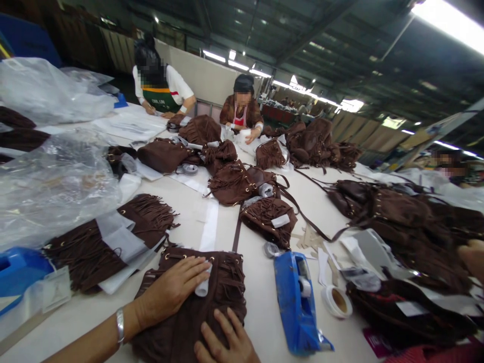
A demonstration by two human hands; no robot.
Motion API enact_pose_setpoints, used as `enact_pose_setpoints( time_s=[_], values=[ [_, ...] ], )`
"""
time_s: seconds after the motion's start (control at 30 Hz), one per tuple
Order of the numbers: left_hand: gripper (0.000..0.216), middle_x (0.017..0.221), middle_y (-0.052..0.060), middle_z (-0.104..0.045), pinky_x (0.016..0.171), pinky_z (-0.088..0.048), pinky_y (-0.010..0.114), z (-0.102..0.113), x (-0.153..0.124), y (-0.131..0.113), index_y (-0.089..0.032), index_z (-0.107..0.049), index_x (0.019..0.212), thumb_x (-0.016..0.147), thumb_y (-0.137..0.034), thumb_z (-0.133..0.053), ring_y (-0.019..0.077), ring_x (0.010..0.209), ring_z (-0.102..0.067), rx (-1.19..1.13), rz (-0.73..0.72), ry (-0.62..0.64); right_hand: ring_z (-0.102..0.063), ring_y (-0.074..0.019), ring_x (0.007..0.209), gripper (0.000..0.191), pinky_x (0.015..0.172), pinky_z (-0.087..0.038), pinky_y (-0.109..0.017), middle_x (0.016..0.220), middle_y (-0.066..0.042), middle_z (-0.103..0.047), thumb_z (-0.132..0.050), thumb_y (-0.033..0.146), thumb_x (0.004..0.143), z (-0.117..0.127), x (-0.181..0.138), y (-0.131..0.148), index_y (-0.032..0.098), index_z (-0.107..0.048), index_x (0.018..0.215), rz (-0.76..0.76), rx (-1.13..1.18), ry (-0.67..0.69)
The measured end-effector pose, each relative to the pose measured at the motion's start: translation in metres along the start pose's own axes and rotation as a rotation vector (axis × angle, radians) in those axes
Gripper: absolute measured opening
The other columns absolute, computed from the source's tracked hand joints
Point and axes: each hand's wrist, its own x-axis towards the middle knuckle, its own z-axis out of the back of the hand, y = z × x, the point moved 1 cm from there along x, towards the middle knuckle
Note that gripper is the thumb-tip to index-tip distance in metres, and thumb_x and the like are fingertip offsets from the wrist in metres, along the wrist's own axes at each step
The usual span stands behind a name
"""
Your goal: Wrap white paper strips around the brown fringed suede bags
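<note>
A brown suede fringed bag [223, 292] lies flat on the white table [260, 287] right in front of me. My left hand [172, 291] rests palm-down on its upper left, fingers stretched out, fingertips on a small white rolled piece [203, 285]. My right hand [225, 340] lies flat on the bag's lower part, fingers spread. A silver bracelet [120, 326] sits on my left wrist.
A blue tape dispenser [297, 302] stands right of the bag, with a tape roll [337, 301] beside it. More brown fringed bags [242, 182] cover the table. Clear plastic sheeting [53, 181] piles at left. Two people [242, 108] work at the far end.
</note>
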Motion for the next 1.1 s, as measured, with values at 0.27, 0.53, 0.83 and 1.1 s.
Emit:
enact_pose_setpoints(
  time_s=[0.27,0.53,0.83,1.1],
  values=[
    [0.026,0.144,0.003,-0.054,0.119,-0.026,0.049,0.026,0.025,0.003,-0.027,-0.067,0.11,0.097,-0.028,-0.044,0.0238,0.135,-0.044,-0.252,0.253,0.066,-0.06,-0.0308,0.121,0.024,0.109,-0.042,-0.057,0.128,0.004,-0.065,-0.069,0.035,0.085,-0.003,-0.001,0.001,0.035,-0.07,0.109,-0.006,0.01,-0.017],
    [0.036,0.128,0.01,-0.063,0.102,-0.042,0.04,0.024,0.062,0.025,-0.019,-0.057,0.118,0.082,-0.022,-0.059,0.0265,0.119,-0.056,-0.213,0.453,0.193,-0.061,-0.0284,0.119,0.021,0.111,-0.041,-0.053,0.123,0.005,-0.068,-0.069,0.034,0.086,-0.001,0.004,-0.001,0.034,-0.071,0.106,0.0,0.023,-0.068],
    [0.073,0.152,0.02,-0.042,0.115,-0.032,0.042,0.033,0.081,0.046,-0.012,-0.039,0.144,0.081,-0.041,-0.064,0.0311,0.139,-0.041,-0.195,0.293,0.505,-0.061,-0.0295,0.119,0.02,0.114,-0.032,-0.058,0.115,0.004,-0.072,-0.07,0.033,0.085,-0.006,0.003,0.002,0.033,-0.07,0.105,0.01,0.014,-0.068],
    [0.075,0.156,0.02,-0.033,0.117,-0.025,0.052,0.031,0.078,0.043,-0.013,-0.029,0.147,0.084,-0.043,-0.059,0.0312,0.144,-0.032,-0.173,0.268,0.564,-0.058,-0.0324,0.123,0.028,0.113,-0.032,-0.062,0.122,0.003,-0.068,-0.072,0.032,0.084,0.004,0.0,-0.005,0.032,-0.068,0.112,0.076,0.043,0.03]
  ],
)
